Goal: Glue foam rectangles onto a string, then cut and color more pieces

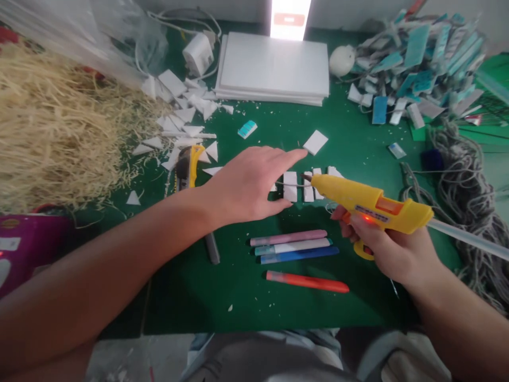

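My right hand (387, 244) grips a yellow hot glue gun (345, 193) by its handle. A red light glows on its side, and a translucent glue stick (469, 236) sticks out of the back. The gun's tip hovers at a row of small white foam pieces (290, 188), across which a thin grey cord (300, 185) runs. Reaching over the left end of that row is my left hand (254, 183), thumb and index finger spread apart. Its index fingertip is at the corner of a white foam square (316, 142). The other fingers of that hand are partly hidden.
Several markers (300, 257) lie in front of the row. A yellow and black utility knife (189, 167) is partly under my left arm. Foam scraps and straw (67, 111) spread leftward; white boards (274, 63) stand behind. Grey cord (465, 191) and blue-white pieces (421, 63) are piled right.
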The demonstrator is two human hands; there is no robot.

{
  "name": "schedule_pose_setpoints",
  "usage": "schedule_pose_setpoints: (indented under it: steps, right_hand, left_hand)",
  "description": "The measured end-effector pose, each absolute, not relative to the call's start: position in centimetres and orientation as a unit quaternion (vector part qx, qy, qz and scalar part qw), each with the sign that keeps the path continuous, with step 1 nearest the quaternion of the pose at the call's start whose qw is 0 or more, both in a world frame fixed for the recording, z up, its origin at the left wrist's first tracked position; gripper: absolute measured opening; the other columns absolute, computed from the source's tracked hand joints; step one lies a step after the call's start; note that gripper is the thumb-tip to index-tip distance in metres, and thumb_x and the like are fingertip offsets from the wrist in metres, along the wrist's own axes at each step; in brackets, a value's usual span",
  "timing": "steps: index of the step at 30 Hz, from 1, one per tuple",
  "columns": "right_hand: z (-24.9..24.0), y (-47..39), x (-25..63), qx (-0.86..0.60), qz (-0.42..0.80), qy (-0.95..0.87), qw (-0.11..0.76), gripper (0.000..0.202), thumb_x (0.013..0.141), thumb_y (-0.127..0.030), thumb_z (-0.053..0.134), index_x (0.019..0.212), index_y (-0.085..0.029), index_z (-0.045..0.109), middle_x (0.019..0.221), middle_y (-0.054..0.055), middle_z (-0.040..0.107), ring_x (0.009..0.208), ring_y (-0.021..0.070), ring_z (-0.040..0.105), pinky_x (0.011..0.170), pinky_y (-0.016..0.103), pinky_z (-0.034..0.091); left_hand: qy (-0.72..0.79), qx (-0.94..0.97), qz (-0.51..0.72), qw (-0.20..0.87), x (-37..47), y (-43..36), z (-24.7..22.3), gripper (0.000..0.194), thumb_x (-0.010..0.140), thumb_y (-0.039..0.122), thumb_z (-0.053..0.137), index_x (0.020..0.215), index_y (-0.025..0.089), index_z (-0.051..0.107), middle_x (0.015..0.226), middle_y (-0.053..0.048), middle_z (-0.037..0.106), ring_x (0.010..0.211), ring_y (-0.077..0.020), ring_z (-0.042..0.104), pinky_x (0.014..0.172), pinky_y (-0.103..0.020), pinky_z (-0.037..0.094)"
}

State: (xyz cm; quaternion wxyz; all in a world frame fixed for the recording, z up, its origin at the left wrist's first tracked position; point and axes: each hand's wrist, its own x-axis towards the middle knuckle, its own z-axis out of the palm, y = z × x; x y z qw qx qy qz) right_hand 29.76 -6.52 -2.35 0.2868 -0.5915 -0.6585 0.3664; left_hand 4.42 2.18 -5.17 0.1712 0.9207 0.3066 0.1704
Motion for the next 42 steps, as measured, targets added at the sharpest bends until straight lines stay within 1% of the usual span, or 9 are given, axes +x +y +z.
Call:
schedule_pose_setpoints:
  steps: [3,5,7,12,15,21,27,35,42]
  right_hand:
    - [-2.5,-6.6,30.2,-0.590,0.374,-0.664,0.269,0.053,0.093,-0.073,0.057,0.080,-0.024,0.073,0.060,0.003,0.066,0.047,0.0162,0.059,0.043,0.029,0.051]
    - [-2.7,-6.8,30.5,-0.582,0.383,-0.669,0.258,0.050,0.096,-0.068,0.055,0.080,-0.024,0.072,0.064,0.004,0.068,0.051,0.0170,0.063,0.044,0.028,0.051]
    - [-3.0,-7.1,30.6,-0.566,0.388,-0.679,0.262,0.050,0.100,-0.064,0.051,0.077,-0.024,0.069,0.058,0.002,0.063,0.046,0.0148,0.058,0.041,0.026,0.046]
    - [-3.4,-7.2,30.3,-0.552,0.370,-0.718,0.208,0.054,0.103,-0.060,0.046,0.066,-0.023,0.059,0.058,0.001,0.058,0.046,0.0135,0.052,0.042,0.026,0.044]
    - [-3.2,-7.1,29.9,-0.568,0.351,-0.716,0.205,0.050,0.102,-0.056,0.049,0.066,-0.023,0.057,0.057,0.001,0.056,0.045,0.0130,0.050,0.040,0.026,0.040]
    - [-2.3,-6.3,29.1,-0.569,0.370,-0.707,0.201,0.046,0.097,-0.054,0.056,0.062,-0.026,0.048,0.049,-0.001,0.050,0.040,0.0137,0.047,0.038,0.028,0.042]
    - [-2.6,-6.4,29.5,-0.558,0.356,-0.727,0.184,0.041,0.100,-0.048,0.053,0.066,-0.026,0.052,0.055,0.000,0.056,0.044,0.0151,0.053,0.043,0.030,0.045]
    - [-2.4,-6.3,29.4,-0.542,0.293,-0.768,0.175,0.050,0.105,-0.053,0.044,0.064,-0.025,0.052,0.053,0.001,0.058,0.042,0.0141,0.055,0.041,0.028,0.043]
    - [-2.3,-6.3,29.1,-0.556,0.262,-0.769,0.175,0.052,0.103,-0.059,0.044,0.062,-0.026,0.054,0.051,0.001,0.059,0.041,0.0151,0.055,0.037,0.029,0.041]
  left_hand:
    - [0.333,0.913,0.178,0.158,3.9,2.8,-4.8,0.035,0.095,0.034,0.061,0.125,0.016,0.063,0.121,-0.012,0.073,0.114,-0.0287,0.068,0.099,-0.042,0.053]
    - [0.342,0.911,0.173,0.150,3.7,3.1,-4.6,0.025,0.094,0.033,0.059,0.111,0.017,0.067,0.113,-0.010,0.075,0.108,-0.0278,0.070,0.094,-0.041,0.053]
    - [0.334,0.916,0.165,0.146,3.7,3.3,-4.7,0.022,0.094,0.032,0.057,0.106,0.018,0.069,0.111,-0.009,0.075,0.105,-0.0276,0.070,0.092,-0.041,0.053]
    - [0.311,0.926,0.164,0.137,4.1,3.4,-5.4,0.017,0.094,0.026,0.055,0.096,0.018,0.070,0.107,-0.009,0.075,0.100,-0.0272,0.071,0.089,-0.041,0.053]
    - [0.310,0.925,0.168,0.139,4.2,3.4,-5.7,0.016,0.093,0.023,0.055,0.092,0.018,0.070,0.106,-0.009,0.075,0.100,-0.0271,0.070,0.087,-0.040,0.053]
    - [0.308,0.926,0.160,0.148,4.4,3.4,-5.8,0.023,0.096,0.020,0.049,0.082,0.019,0.068,0.106,-0.009,0.075,0.100,-0.0259,0.070,0.088,-0.041,0.052]
    - [0.308,0.926,0.158,0.151,4.6,3.3,-5.6,0.029,0.097,0.021,0.045,0.083,0.021,0.070,0.103,-0.008,0.075,0.098,-0.0255,0.069,0.089,-0.043,0.053]
    - [0.309,0.927,0.149,0.151,4.5,3.4,-5.5,0.029,0.097,0.022,0.044,0.084,0.020,0.070,0.105,-0.008,0.074,0.101,-0.0268,0.068,0.090,-0.044,0.053]
    - [0.319,0.920,0.158,0.166,4.5,3.5,-5.4,0.029,0.096,0.023,0.045,0.084,0.022,0.071,0.104,-0.008,0.074,0.102,-0.0271,0.068,0.093,-0.046,0.053]
